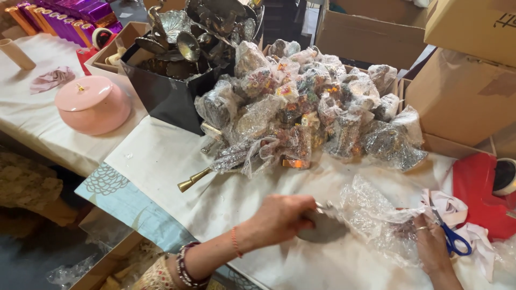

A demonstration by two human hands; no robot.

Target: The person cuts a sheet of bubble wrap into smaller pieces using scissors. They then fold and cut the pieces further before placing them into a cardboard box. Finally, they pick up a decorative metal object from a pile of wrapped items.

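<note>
Gripping a stiff, heavy-looking metal dish (322, 228) in our left hand (279, 217), we pinch soft, slippery bubble wrap (376, 220) with our right (430, 244).

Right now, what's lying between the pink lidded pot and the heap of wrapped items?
In the head view, a black box filled with metal spoons and dishes stands between the pink lidded pot and the heap of wrapped items.

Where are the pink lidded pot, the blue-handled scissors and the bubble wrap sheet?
pink lidded pot (92, 104), head view, on its lid.
blue-handled scissors (456, 241), head view, on the blue handle loop.
bubble wrap sheet (376, 215), head view, on its middle.
</note>
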